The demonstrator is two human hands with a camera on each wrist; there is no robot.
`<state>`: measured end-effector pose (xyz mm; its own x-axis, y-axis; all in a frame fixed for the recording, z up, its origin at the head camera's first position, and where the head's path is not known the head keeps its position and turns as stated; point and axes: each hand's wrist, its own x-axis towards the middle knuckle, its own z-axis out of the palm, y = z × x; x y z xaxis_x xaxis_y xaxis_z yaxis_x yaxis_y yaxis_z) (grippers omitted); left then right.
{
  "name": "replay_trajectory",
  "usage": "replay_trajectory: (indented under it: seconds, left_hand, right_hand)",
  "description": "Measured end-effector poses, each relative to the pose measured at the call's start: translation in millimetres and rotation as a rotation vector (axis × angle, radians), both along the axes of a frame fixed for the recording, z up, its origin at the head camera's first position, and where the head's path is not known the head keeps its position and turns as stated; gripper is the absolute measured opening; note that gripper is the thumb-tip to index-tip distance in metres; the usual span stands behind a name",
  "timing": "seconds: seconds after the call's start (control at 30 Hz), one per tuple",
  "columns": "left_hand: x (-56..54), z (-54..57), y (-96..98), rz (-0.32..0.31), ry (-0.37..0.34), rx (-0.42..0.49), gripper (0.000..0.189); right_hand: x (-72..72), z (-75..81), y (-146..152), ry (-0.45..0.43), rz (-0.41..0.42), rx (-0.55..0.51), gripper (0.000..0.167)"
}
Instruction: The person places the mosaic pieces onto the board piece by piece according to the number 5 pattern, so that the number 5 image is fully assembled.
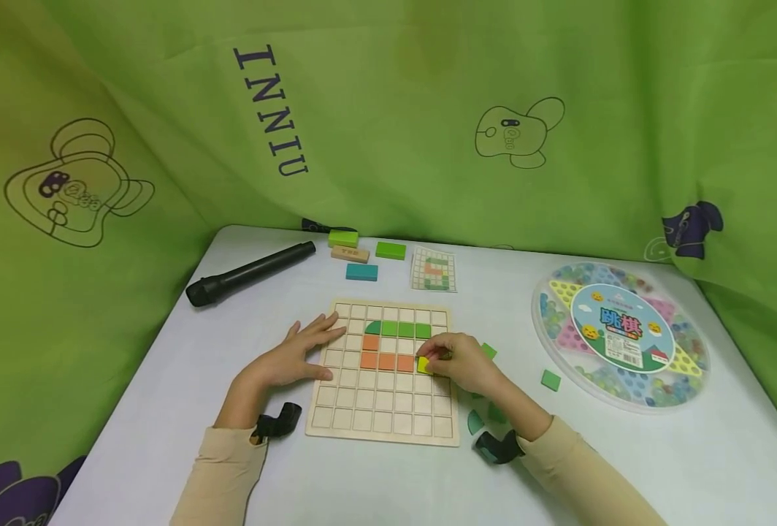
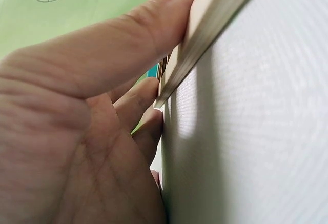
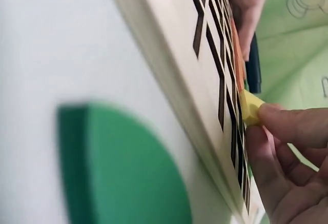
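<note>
The right hand pinches a yellow tile near the board's right edge. The left hand, fingers spread, touches its left edge. Orange tiles are in; loose green pieces aren't yet.

Creased green cloth hangs behind the white table and down both its sides, printed with cartoon figures and purple letters. Soft light leaves faint shadows on the tabletop.
</note>
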<state>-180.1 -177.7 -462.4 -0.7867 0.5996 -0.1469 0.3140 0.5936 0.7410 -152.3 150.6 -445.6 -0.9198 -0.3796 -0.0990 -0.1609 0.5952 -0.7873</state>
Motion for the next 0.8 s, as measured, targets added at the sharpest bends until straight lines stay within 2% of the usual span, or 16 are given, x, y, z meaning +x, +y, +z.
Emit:
replay_trajectory:
  seconds: [0.5, 0.63, 0.8]
  left_hand:
    - [-0.2, 0.1, -0.6, 0.01, -0.016, 0.003, 0.08]
    - [0.4, -1.1, -0.3, 0.011, -0.025, 0.001, 0.08]
    - [0.7, -0.4, -1.2, 0.016, -0.027, 0.005, 0.081]
  right_hand:
    - [-0.2, -6.6, -11, 0.019, -0.037, 0.066, 0.015]
    - [1.0, -3.6, 1, 0.057, -0.055, 0.037, 0.019]
    - [-2.5, 1.4, 37, 0.115, -0.109, 0.038, 0.028]
